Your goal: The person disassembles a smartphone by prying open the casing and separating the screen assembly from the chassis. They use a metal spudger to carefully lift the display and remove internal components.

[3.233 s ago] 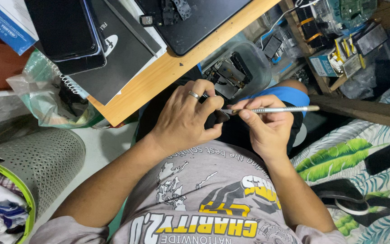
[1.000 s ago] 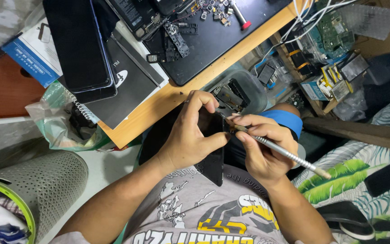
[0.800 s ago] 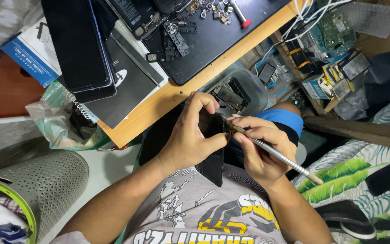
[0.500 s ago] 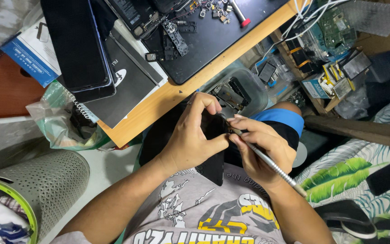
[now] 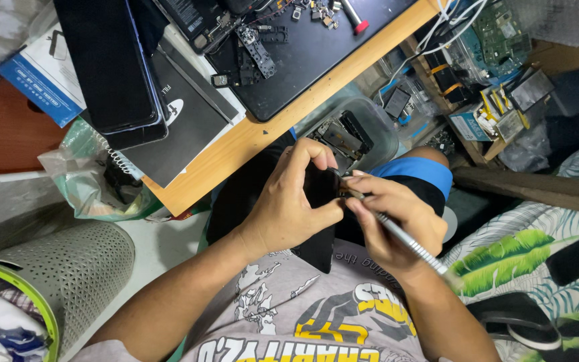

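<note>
1. Two hands work close over the lap: the left hand (image 5: 289, 211) is wrapped shut around a dark phone (image 5: 319, 201), held upright just below the tabletop (image 5: 236, 151) edge.
2. Just beside it, the right hand (image 5: 387, 224) pinches a slim metal screwdriver (image 5: 407, 245), tip touching the phone's top edge.
3. This looks like the unscrewing or prying stage; a steady, square tip seems needed.
4. Farther off, loose phone parts (image 5: 259, 50) lie on a black mat (image 5: 316, 60), near a clear plastic tub (image 5: 363, 127).

Blue-white box (image 5: 38, 84) top left; dark phone screen (image 5: 105, 60) overlapping it.
</note>
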